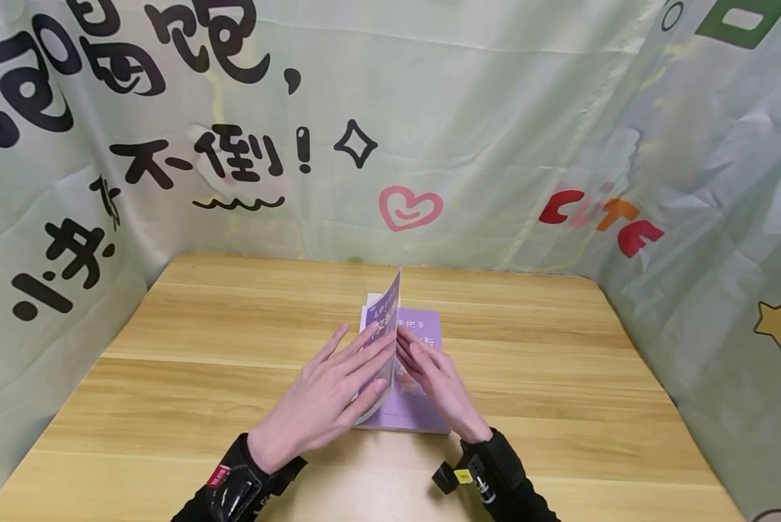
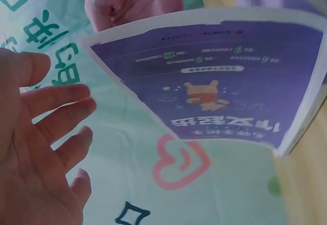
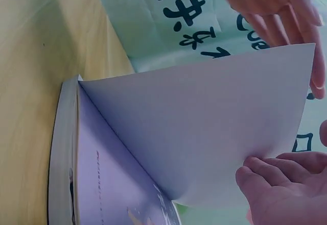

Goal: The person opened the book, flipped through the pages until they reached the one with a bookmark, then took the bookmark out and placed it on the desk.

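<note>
Right fingers (image 3: 265, 177) touch raised cover (image 3: 204, 125); left fingers (image 2: 57, 96) spread.

Behind the wood-grained table (image 1: 547, 377) hangs a pale cloth (image 1: 494, 109) with black lettering (image 1: 236, 161) and a pink heart (image 1: 406, 215).

book cover (image 2: 204, 77): purple, white lettering (image 2: 227, 121) | table (image 1: 547, 348): tan wood grain | backdrop (image 1: 481, 130): pale green, black lettering (image 1: 138, 150), pink heart (image 1: 406, 217)
</note>
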`<state>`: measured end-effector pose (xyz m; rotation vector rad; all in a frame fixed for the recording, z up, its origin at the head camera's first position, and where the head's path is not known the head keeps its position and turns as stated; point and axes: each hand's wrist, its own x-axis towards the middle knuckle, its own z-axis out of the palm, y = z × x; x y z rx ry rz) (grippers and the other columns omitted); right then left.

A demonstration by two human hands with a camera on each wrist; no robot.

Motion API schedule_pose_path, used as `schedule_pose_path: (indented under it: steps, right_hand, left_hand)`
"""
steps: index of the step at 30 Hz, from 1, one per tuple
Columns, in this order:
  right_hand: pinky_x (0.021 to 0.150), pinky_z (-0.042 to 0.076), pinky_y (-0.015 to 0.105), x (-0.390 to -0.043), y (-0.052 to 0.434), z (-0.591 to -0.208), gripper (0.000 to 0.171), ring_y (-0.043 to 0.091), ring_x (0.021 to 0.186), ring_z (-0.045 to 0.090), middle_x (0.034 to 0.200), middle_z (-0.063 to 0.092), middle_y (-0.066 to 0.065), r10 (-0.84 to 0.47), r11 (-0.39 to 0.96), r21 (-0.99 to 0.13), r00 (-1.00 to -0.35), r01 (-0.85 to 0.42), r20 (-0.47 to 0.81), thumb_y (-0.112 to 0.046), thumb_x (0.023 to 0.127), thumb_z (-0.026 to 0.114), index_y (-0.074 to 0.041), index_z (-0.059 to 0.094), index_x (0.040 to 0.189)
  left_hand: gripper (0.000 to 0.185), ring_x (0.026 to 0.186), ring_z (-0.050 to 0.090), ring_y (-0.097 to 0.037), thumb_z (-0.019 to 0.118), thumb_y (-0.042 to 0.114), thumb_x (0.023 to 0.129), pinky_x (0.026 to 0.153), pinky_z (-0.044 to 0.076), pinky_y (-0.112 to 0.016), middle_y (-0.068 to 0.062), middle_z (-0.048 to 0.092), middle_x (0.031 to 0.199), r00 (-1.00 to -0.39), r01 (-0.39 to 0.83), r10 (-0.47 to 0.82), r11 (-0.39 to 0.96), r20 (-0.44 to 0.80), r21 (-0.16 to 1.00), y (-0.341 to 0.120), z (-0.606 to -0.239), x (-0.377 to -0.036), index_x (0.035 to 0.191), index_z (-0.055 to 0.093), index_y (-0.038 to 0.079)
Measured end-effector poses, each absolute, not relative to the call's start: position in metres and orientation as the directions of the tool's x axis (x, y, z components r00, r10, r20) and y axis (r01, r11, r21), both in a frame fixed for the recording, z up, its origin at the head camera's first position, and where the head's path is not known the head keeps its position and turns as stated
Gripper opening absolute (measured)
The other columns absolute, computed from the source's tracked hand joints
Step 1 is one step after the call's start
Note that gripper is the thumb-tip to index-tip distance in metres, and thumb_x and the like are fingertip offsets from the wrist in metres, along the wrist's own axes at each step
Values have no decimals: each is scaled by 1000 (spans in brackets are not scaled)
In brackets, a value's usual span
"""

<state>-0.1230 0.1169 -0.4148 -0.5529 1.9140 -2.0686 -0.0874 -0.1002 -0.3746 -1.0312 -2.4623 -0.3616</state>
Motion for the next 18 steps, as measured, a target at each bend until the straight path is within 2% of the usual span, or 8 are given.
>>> schedule_pose_path:
  steps: [6,13,18]
  right_hand:
    - [120,31,26,-123,109,-418,59,37,152,27,164,22,25,-489,-40,-994,-865,-104,110,-29,111,32,9,22,155]
    - [122,29,40,-119,103,-422,55,36,151,30,164,26,21,-495,44,-989,-863,-141,101,-26,111,33,4,26,156]
    - [123,28,46,-118,96,-424,53,35,151,34,162,33,20,-527,125,-972,-844,-197,104,-26,111,34,1,30,156]
  left_hand:
    - [50,146,46,-22,30,37,110,126,24,-50,0,58,147,-605,709,639,704,475,-44,-108,-366,-89,138,62,12]
    - [49,144,48,-23,31,38,109,127,24,-49,-1,61,144,-583,707,647,702,491,-86,-113,-358,-91,132,67,15]
    - [32,144,48,-23,48,32,103,127,24,-48,-1,68,136,-574,705,666,698,475,-127,-118,-350,-89,102,77,20]
